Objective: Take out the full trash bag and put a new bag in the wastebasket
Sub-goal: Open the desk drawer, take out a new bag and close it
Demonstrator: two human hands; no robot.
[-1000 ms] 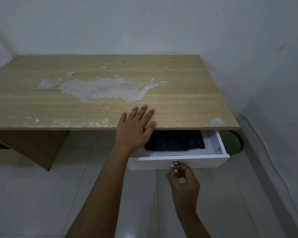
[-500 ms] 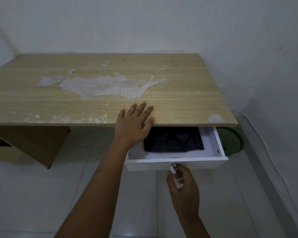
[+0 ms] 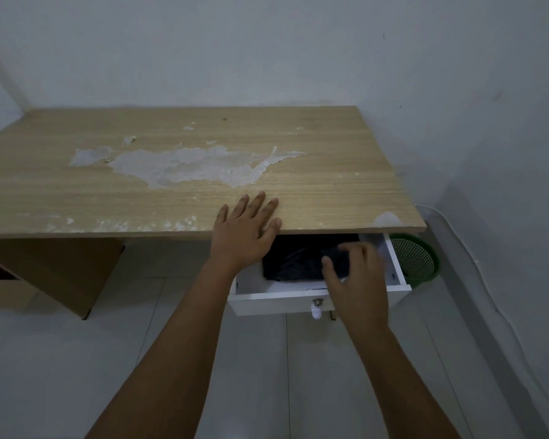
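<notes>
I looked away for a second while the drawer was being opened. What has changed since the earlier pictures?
The right hand let go of the drawer knob and moved up into the open drawer, reaching over the black bags; no grip visible yet. The left hand stays flat on the desk edge, and the green wastebasket is unmoved.

Folded bags [image 3: 295,261] lie in the drawer [image 3: 276,301] under the desk [image 3: 330,185], wastebasket [image 3: 414,261] right.

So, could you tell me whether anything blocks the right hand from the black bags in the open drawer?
Nothing visible does. The right hand is already over the open drawer, reaching onto the black bags. The desk top overhangs only the drawer's back part.
</notes>
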